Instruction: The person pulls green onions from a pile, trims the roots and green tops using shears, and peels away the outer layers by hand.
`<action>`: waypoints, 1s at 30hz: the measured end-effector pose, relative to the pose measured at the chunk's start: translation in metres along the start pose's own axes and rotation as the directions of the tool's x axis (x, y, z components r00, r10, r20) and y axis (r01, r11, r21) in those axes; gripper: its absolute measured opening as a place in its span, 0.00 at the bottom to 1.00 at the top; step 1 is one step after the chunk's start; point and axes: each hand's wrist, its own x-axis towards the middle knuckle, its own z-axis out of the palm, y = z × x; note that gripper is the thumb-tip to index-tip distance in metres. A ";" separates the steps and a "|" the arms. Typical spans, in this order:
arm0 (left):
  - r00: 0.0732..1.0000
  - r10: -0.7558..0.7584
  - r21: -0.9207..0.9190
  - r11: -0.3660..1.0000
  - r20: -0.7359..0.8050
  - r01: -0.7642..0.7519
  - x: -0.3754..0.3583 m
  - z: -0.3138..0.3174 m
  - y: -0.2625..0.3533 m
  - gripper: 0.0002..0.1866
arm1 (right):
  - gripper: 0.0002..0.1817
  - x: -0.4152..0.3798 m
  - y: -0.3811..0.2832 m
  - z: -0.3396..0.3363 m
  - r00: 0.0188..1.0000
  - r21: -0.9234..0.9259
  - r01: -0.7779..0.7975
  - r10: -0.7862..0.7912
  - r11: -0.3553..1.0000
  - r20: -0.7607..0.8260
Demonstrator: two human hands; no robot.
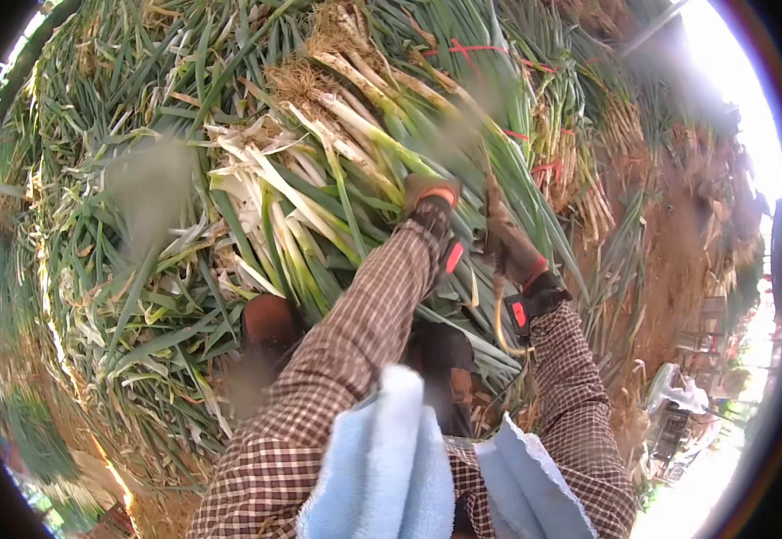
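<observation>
Long green onions (355, 135) with white stems and brown roots lie in a bunch in front of me, roots toward the upper left. My left hand (431, 193), in a dark glove, reaches onto the green stalks of this bunch; its fingers are mostly hidden. Farther right, my right hand (515, 247), also gloved, is beside the green leaves, its fingers pointing away from me. A thin yellowish curved strip (500, 323) hangs below it near the wrist. Blur hides what the right fingers hold, if anything.
Loose leaves and trimmings (130, 296) are heaped at the left. Bundles tied with red string (548, 166) lie at the upper right. Brown soil (678, 242) shows on the right. My shoes (269, 322) are close below the onions. A light blue cloth (382, 458) hangs in front of me.
</observation>
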 end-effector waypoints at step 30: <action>0.727 0.686 -0.082 0.726 0.026 -0.682 -0.051 -0.034 -0.057 0.35 | 0.35 -0.232 0.096 -0.022 0.597 -0.610 0.406 -0.703 0.680 -0.386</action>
